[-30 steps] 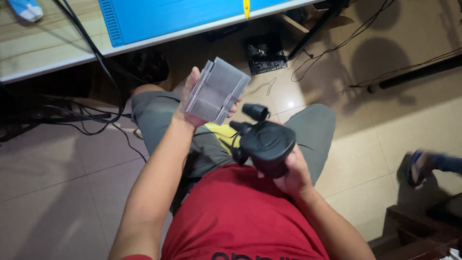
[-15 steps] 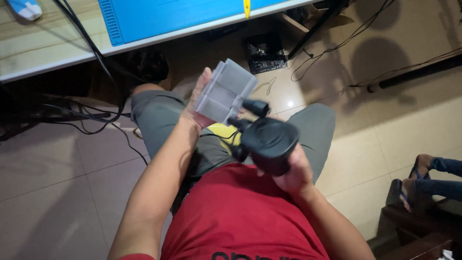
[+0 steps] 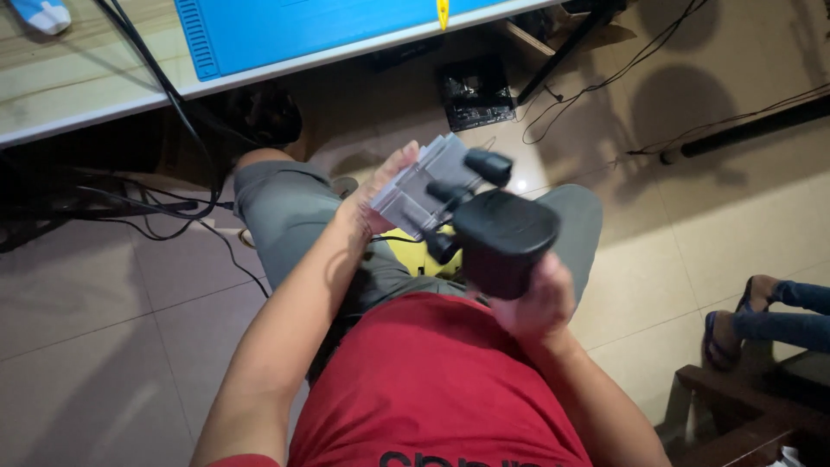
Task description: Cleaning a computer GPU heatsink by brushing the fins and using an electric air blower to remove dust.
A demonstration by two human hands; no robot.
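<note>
I sit looking down at my lap. My left hand (image 3: 373, 197) grips a flat grey finned metal block (image 3: 422, 186), tilted up over my knees. My right hand (image 3: 538, 298) holds a black bulky device (image 3: 504, 239) by its underside; black knobs on short stalks (image 3: 487, 164) stick out of it toward the grey block. The black device overlaps the near edge of the block, and the two seem to touch. A yellow object (image 3: 413, 256) lies on my lap under both.
A table edge with a blue mat (image 3: 294, 30) runs across the top. Black cables (image 3: 156, 203) trail on the tiled floor at left. A dark circuit board (image 3: 475, 91) lies on the floor ahead. Another person's feet in sandals (image 3: 743, 316) and a dark wooden chair (image 3: 735, 415) are at right.
The grey block and the black device have moved closer together and now overlap. The other person's feet at right have shifted position.
</note>
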